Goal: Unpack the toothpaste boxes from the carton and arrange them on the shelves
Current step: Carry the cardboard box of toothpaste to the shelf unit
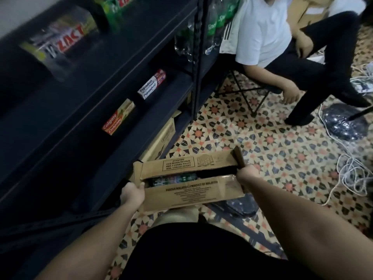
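Observation:
A brown printed carton (189, 191) hangs above the patterned floor in front of me, its top flaps partly apart. Through the gap show several toothpaste boxes (174, 178). My left hand (132, 194) grips the carton's left end, thumb over the near flap. My right hand (247, 174) holds the right end, its fingers hidden inside the opening. On the dark shelf unit (113, 110) at my left lie stacked Colgate boxes (118, 118) and, further along, Pepsodent boxes (152, 84).
Wrapped packs (58, 40) sit on the upper shelf. Another carton (161, 136) stands under the lowest shelf. A person in a white shirt (264, 31) sits on a folding stool at the right. A fan base (343, 124) and white cables (351, 174) lie on the floor.

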